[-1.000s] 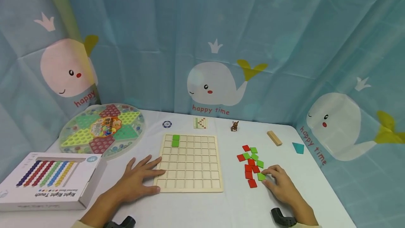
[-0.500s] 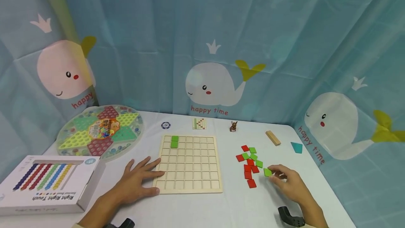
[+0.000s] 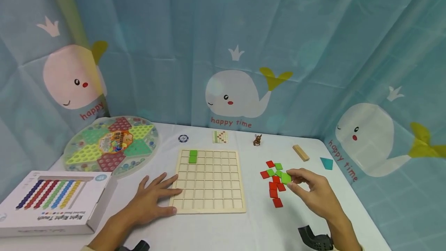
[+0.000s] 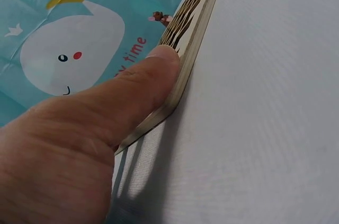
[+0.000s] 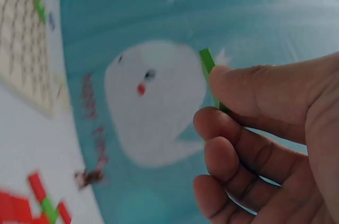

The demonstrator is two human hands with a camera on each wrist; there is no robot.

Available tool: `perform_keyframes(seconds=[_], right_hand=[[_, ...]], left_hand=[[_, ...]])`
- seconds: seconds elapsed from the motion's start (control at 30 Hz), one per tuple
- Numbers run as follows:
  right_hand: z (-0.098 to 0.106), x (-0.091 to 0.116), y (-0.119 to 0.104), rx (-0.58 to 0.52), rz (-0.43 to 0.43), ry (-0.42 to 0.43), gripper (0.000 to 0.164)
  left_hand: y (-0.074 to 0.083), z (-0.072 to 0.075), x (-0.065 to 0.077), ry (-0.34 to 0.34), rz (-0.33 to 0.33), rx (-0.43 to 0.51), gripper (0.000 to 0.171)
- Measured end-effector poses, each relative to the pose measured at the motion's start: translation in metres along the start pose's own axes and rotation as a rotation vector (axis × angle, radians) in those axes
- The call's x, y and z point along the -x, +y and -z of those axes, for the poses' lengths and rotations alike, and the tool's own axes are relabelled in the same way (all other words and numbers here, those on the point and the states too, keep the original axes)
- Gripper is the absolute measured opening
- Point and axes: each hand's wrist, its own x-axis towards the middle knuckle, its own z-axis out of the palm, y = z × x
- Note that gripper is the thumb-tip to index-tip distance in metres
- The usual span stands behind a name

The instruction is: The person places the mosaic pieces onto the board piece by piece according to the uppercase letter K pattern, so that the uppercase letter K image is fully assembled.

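Note:
My right hand (image 3: 313, 193) pinches a green square tile (image 3: 286, 178) between thumb and fingers, raised over the loose tiles. The right wrist view shows the same green tile (image 5: 207, 65) edge-on at the thumb tip. With fingers spread straight, my left hand (image 3: 150, 198) rests at the left edge of a wooden grid board (image 3: 212, 211); the left wrist view has its thumb (image 4: 143, 78) on the board's border. Two green tiles (image 3: 193, 156) sit in the board's top rows, one above the other. Red tiles (image 3: 273, 193) and green tiles lie scattered right of the board.
Behind the board are a poker chip (image 3: 183, 138), a small pattern card (image 3: 220, 137) and a brown animal figurine (image 3: 257, 140). A wooden block (image 3: 301, 153) and a teal piece (image 3: 326, 163) lie at right. A Chinese checkers board (image 3: 80, 160) and white box (image 3: 94, 193) stand left.
My right hand has drawn a green tile rightward out of the loose group, then lifted it and brought it back left over the tiles. The left hand has stayed on the board's edge.

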Motion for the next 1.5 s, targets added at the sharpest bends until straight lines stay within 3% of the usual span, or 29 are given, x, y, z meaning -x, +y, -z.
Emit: perform_keyframes(seconds=[0.37, 0.5, 0.63, 0.9, 1.23, 1.5], right_hand=[[-0.015, -0.040, -0.058, -0.156, 0.138, 0.031, 0.033], [-0.024, -0.055, -0.080, -0.196, 0.128, 0.018, 0.028], [-0.040, -0.067, -0.089, -0.253, 0.098, 0.000, 0.027], [-0.076, -0.085, -0.095, -0.338, 0.092, -0.037, 0.026], [-0.128, -0.104, -0.093, -0.376, 0.004, -0.081, 0.024], [-0.192, -0.111, -0.053, -0.416, -0.034, -0.097, 0.025]], left_hand=[[0.003, 0.003, 0.000, -0.006, -0.005, 0.005, 0.058], [0.002, 0.002, 0.002, 0.002, 0.000, 0.001, 0.057], [0.002, 0.002, 0.003, 0.016, 0.001, 0.008, 0.056], [0.001, 0.002, 0.002, 0.003, 0.008, 0.013, 0.058], [0.002, 0.001, 0.000, 0.006, -0.002, 0.003, 0.057], [0.002, 0.002, 0.001, -0.005, 0.004, -0.004, 0.056]])
